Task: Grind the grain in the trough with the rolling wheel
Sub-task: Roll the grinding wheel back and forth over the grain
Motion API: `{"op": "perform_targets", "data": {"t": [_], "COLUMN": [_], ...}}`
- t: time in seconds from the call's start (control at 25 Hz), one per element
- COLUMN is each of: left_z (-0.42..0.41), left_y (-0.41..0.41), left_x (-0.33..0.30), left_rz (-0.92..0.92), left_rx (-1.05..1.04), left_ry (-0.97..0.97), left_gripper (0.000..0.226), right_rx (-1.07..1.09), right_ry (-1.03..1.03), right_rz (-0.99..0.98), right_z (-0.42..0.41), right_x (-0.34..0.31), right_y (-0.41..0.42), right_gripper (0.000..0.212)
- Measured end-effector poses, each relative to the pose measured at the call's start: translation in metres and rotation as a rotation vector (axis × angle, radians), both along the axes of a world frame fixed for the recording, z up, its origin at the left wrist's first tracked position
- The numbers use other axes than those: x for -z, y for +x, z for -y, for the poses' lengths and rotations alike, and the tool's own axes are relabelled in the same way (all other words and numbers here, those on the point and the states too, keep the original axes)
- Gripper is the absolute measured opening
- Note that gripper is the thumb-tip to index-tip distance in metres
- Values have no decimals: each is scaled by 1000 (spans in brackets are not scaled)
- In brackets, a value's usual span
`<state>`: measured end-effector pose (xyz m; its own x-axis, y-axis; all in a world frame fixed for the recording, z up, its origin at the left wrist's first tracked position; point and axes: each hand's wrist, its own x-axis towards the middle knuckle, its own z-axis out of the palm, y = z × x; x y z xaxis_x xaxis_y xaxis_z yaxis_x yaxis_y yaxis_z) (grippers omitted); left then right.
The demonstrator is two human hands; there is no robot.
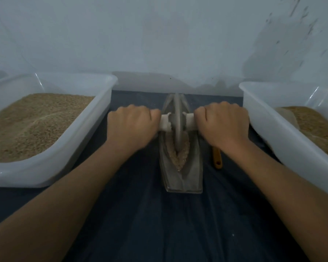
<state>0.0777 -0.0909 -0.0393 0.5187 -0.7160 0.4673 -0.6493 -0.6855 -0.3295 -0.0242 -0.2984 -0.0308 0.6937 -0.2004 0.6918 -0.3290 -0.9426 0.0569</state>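
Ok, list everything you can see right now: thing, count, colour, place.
trough: one, grey, centre of the cloth, lengthwise away from the person
rolling wheel: one, grey, upright in the trough, pale axle handle out each side
grain: one patch, tan, in the trough's near half, around the wheel
left tub: one, translucent white, left, holds tan grain
right tub: one, translucent white, right, holds tan grain
stick-like tool: one, orange, on the cloth right of the trough
cloth: one, dark blue, under everything
left hand: grip closed round the left handle
right hand: grip closed round the right handle
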Motion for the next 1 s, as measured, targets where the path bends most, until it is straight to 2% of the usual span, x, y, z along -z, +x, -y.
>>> {"op": "perform_targets", "data": {"t": [0.08, 0.12, 0.2, 0.24, 0.28, 0.36, 0.52, 0.68, 0.76, 0.88, 0.96, 1.0], "left_z": [25, 37, 50, 50, 45, 20, -24, -30, -16, 20, 40, 45], "left_y": [32, 44, 55, 53, 47, 24, -24, -29, -18, 13, 36, 44], "left_x": [-10, -18, -26, -25, -24, -12, 3, 3, 3, -10, -20, -23], "left_rz": [-33, -97, -144, -143, -147, -71, 54, 16, 21, 27, -5, -46], "left_rx": [-113, -151, -176, -161, -132, -66, 144, 108, 43, -47, -113, -147], "left_ry": [-12, -19, -19, -20, -22, 2, -94, -73, -31, -29, -39, -36], "left_gripper": [26, 35, 39, 37, 34, 17, 17, 16, 20, 16, 42, 46], "right_rx": [-3, 21, 57, 66, 69, 58, -94, -130, -62, 73, 118, 143], "right_ry": [50, 131, 291, 274, 164, 12, -9, -64, 4, 65, 151, 203], "right_rz": [-189, -251, -288, -275, -246, -151, 103, 156, 101, -137, -269, -287], "right_z": [17, 26, 33, 32, 28, 13, -16, -19, -12, 15, 31, 34], "right_x": [-4, -10, -15, -13, -9, -1, 5, 9, 6, 2, -4, -6], "right_y": [26, 36, 45, 44, 39, 21, -30, -40, -19, 20, 40, 46], "right_gripper": [36, 38, 47, 47, 46, 48, 46, 42, 48, 50, 45, 44]}}
